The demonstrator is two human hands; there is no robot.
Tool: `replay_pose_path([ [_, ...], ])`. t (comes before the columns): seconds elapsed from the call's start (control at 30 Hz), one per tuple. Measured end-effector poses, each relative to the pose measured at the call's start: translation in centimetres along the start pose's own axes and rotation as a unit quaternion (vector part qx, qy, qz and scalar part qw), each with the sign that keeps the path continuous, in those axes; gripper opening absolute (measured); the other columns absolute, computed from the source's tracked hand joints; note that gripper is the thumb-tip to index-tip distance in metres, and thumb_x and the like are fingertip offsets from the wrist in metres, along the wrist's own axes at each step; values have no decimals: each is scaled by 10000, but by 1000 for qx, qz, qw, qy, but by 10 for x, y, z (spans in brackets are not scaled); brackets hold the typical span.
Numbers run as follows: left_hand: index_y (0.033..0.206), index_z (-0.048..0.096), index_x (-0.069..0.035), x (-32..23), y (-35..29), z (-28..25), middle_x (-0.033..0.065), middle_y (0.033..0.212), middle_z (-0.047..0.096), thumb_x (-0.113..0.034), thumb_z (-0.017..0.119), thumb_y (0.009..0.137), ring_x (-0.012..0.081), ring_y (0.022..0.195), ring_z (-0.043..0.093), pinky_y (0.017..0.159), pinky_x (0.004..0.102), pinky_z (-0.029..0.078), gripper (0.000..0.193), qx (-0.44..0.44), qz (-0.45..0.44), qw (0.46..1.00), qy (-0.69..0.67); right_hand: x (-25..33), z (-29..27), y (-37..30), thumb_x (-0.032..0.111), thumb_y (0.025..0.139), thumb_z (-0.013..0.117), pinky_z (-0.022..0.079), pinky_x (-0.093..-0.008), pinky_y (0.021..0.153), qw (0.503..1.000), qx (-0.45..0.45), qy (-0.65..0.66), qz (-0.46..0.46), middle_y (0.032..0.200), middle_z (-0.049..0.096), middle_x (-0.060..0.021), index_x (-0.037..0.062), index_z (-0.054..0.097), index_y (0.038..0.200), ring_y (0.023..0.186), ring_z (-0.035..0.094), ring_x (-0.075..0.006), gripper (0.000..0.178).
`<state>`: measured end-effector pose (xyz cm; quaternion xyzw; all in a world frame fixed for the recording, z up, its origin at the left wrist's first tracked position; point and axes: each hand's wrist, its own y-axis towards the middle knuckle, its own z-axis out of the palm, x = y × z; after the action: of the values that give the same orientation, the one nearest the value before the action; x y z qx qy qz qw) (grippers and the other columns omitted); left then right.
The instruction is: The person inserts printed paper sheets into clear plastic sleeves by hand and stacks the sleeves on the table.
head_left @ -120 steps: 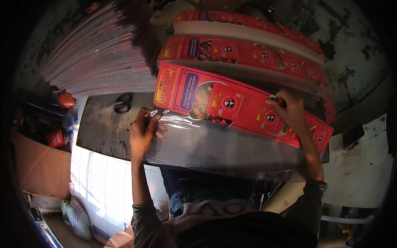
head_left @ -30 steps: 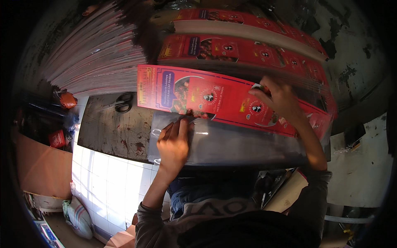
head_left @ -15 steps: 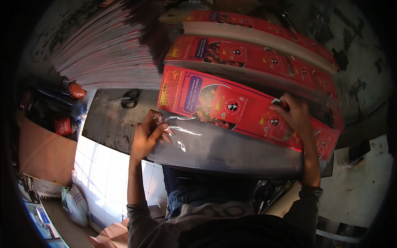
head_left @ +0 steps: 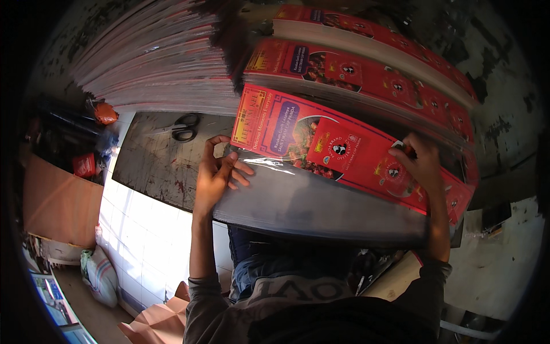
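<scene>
A long red printed card strip [head_left: 344, 152] with food pictures lies slanted across a stack of clear plastic sleeves [head_left: 321, 195]. My left hand [head_left: 213, 175] is at the strip's lower left corner, thumb and index finger pinching the glossy plastic edge there, the other fingers loosely curled beneath. My right hand [head_left: 423, 163] grips the strip's upper edge toward its right end, thumb on the printed face and fingers bent behind. Whether the strip lies inside a sleeve or on top cannot be told.
Behind stand stacks of red printed strips [head_left: 338, 71] and a tall fanned pile of sleeved sheets [head_left: 154, 63]. Scissors [head_left: 182, 129] with black handles lie on the worn dark table [head_left: 152, 163]. Left are a cardboard box [head_left: 60, 200], a striped sack [head_left: 102, 278] and white floor tiles [head_left: 137, 229].
The scene shifts slightly right in the picture. My left hand has moved up to the strip's lower left corner, and the lifted plastic lies flatter. My right hand keeps its grip.
</scene>
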<state>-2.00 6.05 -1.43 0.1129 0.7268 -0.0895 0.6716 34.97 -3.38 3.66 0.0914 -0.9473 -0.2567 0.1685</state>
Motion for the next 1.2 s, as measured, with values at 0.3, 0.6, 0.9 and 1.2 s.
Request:
replay_pose_path([
  [0.3, 1150, 324, 0, -2, -3, 2, 142, 686, 636, -258, 481, 909, 141, 501, 611, 430, 166, 405, 387, 17, 5, 1000, 4, 7, -12, 2, 279, 677, 749, 407, -316, 461, 998, 44, -36, -8, 559, 511, -80, 41, 474, 697, 470, 520, -213, 364],
  [0.6, 1134, 443, 75, 9, -2, -2, 135, 701, 635, -241, 446, 930, 130, 645, 633, 548, 180, 445, 376, 37, 20, 999, -19, 11, -24, 13, 298, 652, 759, 406, -283, 507, 996, 80, 40, 17, 651, 515, -66, 36, 535, 818, 530, 458, -175, 382],
  [0.9, 1093, 523, 54, 12, -1, -4, 78, 904, 632, -217, 446, 932, 83, 769, 604, 636, 165, 437, 324, 70, 44, 996, -38, 12, -31, 21, 328, 627, 773, 381, -302, 500, 992, 127, 21, -6, 619, 465, -72, 28, 507, 790, 523, 400, -181, 432],
  [1.2, 1028, 572, 20, 20, -5, -13, 2, 840, 597, -185, 469, 925, 27, 707, 522, 630, 161, 433, 252, 61, 40, 997, -22, 37, -1, 34, 532, 740, 616, 429, -414, 519, 978, 193, -72, -32, 501, 506, -158, 18, 521, 722, 516, 560, -326, 522],
])
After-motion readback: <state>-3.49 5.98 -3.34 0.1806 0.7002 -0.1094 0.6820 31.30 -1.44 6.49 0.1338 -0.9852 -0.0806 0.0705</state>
